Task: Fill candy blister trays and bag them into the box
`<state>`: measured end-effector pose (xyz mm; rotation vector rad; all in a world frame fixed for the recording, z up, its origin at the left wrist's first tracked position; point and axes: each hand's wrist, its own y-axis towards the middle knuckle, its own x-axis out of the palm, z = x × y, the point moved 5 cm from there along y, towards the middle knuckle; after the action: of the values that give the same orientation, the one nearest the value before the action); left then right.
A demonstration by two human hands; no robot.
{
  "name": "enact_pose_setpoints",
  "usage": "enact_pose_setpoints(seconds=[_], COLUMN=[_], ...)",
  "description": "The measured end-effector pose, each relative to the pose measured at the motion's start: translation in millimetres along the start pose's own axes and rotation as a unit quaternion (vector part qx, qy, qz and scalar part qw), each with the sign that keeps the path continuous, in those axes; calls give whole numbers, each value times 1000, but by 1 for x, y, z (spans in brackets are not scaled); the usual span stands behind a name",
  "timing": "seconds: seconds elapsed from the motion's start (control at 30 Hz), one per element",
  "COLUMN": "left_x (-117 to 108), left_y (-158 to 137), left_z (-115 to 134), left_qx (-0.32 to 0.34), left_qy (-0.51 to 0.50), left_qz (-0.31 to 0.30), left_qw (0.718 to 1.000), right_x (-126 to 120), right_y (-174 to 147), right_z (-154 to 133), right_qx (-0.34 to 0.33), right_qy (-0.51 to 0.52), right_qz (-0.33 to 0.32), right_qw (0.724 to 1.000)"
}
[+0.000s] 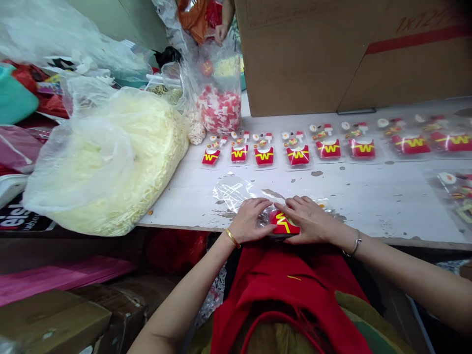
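At the table's front edge, a red toy fries box [285,223] with a yellow W lies between my two hands. Clear plastic is around it, and a crumpled clear bag [232,189] spreads on the table just beyond. My left hand [254,219] curves round the box's left side, thumb along its near edge. From the right, my right hand [309,219] has its fingers over the top of the same box. Farther back stands a row of clear packs, each with a red fries box [264,156] and small toy food pieces above it.
A large clear bag of pale yellow pieces [121,162] rests on the left. Behind the row stands a bag of red and white pieces [219,108], with another person's hand [220,34] above it. A big cardboard carton [302,59] fills the back right. Another pack [452,191] lies far right.
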<state>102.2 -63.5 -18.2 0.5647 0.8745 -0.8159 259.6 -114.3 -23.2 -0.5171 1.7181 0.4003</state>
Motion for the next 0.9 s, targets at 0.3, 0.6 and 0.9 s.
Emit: enact_pose_setpoints(seconds=[0.3,0.6,0.9], left_x=[21,16,10], left_y=[-6,-8,-21], left_z=[6,15,15], left_qx=[-84,-113,-121], left_qy=[146,151,150], left_qz=[36,20,-24], left_qw=[985,982,981], right_x=[5,6,7], right_y=[6,10,10], right_z=[-8,-16,-17], right_qx=[41,60,73], right_qy=[9,3,-5], right_qz=[35,42,41], right_qw=[998,997,996])
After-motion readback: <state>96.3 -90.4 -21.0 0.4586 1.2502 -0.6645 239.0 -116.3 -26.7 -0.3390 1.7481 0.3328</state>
